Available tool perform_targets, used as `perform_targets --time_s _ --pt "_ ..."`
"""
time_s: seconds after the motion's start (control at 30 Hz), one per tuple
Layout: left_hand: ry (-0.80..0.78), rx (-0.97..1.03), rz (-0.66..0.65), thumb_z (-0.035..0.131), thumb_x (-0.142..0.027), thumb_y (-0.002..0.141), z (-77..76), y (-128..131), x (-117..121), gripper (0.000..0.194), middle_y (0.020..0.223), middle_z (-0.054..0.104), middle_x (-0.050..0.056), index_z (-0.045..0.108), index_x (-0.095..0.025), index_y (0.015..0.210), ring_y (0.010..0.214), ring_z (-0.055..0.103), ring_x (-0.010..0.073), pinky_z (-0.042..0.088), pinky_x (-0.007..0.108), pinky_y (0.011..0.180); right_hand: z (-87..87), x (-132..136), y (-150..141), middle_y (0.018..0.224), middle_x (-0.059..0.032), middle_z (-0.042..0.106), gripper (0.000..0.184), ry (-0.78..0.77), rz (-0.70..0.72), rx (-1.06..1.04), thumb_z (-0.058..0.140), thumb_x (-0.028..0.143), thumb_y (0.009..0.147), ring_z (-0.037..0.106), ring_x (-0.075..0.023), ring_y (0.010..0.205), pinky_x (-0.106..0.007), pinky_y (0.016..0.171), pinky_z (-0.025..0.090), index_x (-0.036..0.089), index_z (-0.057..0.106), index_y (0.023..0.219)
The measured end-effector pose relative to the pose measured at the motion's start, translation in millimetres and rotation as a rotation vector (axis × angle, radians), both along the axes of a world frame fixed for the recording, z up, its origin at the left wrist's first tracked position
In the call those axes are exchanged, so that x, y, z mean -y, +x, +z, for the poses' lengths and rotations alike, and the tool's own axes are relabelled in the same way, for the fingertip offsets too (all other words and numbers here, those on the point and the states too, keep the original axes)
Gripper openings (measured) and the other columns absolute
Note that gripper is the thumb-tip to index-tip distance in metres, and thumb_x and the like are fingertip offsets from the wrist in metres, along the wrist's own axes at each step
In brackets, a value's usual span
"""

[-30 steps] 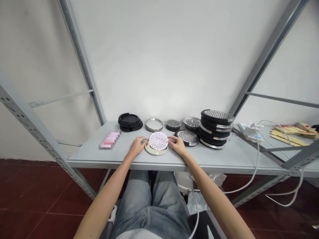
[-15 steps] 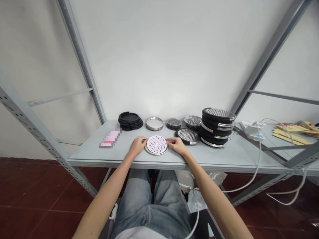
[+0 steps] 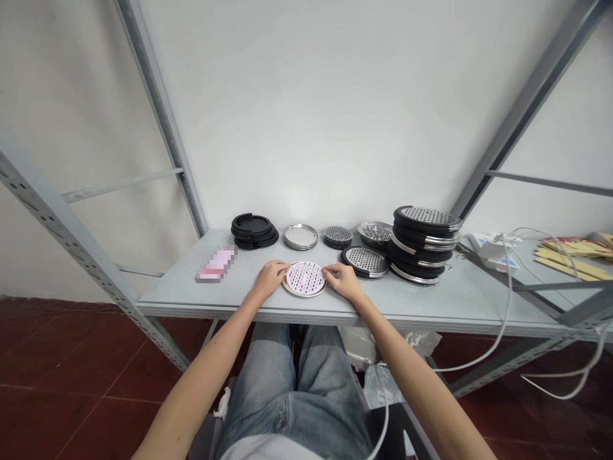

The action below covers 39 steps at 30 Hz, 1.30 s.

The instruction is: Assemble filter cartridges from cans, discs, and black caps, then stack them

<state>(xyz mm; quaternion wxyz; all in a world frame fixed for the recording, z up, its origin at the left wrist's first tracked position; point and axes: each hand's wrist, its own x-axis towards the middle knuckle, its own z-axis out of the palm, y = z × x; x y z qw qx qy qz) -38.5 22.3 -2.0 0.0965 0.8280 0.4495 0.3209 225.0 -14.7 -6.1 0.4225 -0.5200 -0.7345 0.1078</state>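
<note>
On the table in front of me lies a shallow round metal dish (image 3: 305, 295) with a pale, pinkish perforated disc (image 3: 304, 277) resting in it. The disc covers most of the dish; a strip of metal rim shows at the front. My left hand (image 3: 271, 277) is closed, its fingertips pinching the left edge of the dish. From the right, my right hand (image 3: 343, 281) has thumb and fingers pinched at the disc's edge. Just behind are a stack of plain metal dishes (image 3: 301, 236) and a stack of dark perforated discs (image 3: 338, 236).
Black rings (image 3: 255, 230) are piled at the back left, near a pixelated pink object (image 3: 216, 263). To the right stand a tall stack of black-rimmed perforated plates (image 3: 424, 246), one single plate (image 3: 364, 260) and a metal dish of discs (image 3: 375, 232). A white cable (image 3: 508, 306) crosses the table's front edge.
The whole view has shifted slightly, so things sit a little further right. Both hands stay at the dish; the right hand's fingers have moved slightly at the disc's edge.
</note>
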Motion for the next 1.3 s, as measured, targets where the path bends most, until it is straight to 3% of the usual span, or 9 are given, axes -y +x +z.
perform_targets --time_s 0.57,0.9,1.3 --pt "0.028 -0.101 -0.012 0.046 -0.014 0.088 3.3 2 4 0.035 0.106 0.07 0.006 0.073 -0.022 0.108 0.102 0.058 0.0228 0.046 0.035 0.092 -0.9 7 -5 0.087 -0.0067 0.072 0.025 0.153 -0.167 0.111 0.052 0.025 0.086 0.065 -0.0202 0.084 -0.029 0.079 0.047 0.021 0.074 0.095" --pt "0.031 -0.11 0.005 0.046 -0.015 0.088 2.9 3 6 0.033 0.105 0.069 0.007 0.074 -0.022 0.105 0.101 0.058 0.0238 0.046 0.036 0.092 2.3 6 -4 0.087 -0.0052 0.073 0.021 0.082 -0.131 0.134 0.055 0.025 0.085 0.063 -0.0221 0.09 -0.032 0.081 0.047 0.023 0.074 0.093" --pt "0.082 -0.127 -0.068 0.048 -0.016 0.089 9.8 6 16 0.029 0.101 0.07 0.006 0.072 -0.021 0.104 0.098 0.06 0.0218 0.045 0.035 0.092 -3.0 -3 1 0.084 -0.0052 0.073 0.024 0.007 -0.122 0.111 0.052 0.025 0.083 0.063 -0.0199 0.075 -0.029 0.073 0.046 0.022 0.075 0.089"
